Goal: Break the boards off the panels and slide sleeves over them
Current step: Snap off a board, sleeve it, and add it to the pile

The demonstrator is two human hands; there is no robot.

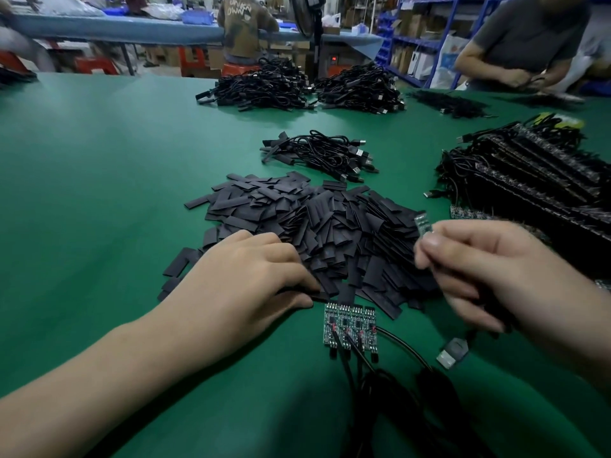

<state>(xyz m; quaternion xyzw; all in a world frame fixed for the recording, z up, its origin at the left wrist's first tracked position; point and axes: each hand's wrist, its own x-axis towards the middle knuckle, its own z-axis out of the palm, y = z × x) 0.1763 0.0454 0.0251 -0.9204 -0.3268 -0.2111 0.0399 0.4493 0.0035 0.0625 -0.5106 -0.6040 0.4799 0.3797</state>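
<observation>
Left hand (251, 279): bare; back of the hand, knuckle row and thumb shown in sharp focus; fingertips partly hidden, so the nails cannot be read.
Left forearm (115, 375): bare along its whole visible length, from the wrist to the lower left frame edge; appears to widen strongly toward that edge through the wide-angle lens.
Right hand (489, 269): bare; outline softened by blur; fingers and knuckles distinguishable.
Thumbnail (431, 241): on the right hand; short, broad, with a rounded edge.
Right forearm (591, 352): bare; only a short section past the wrist shows before the right frame edge cuts it off.
</observation>
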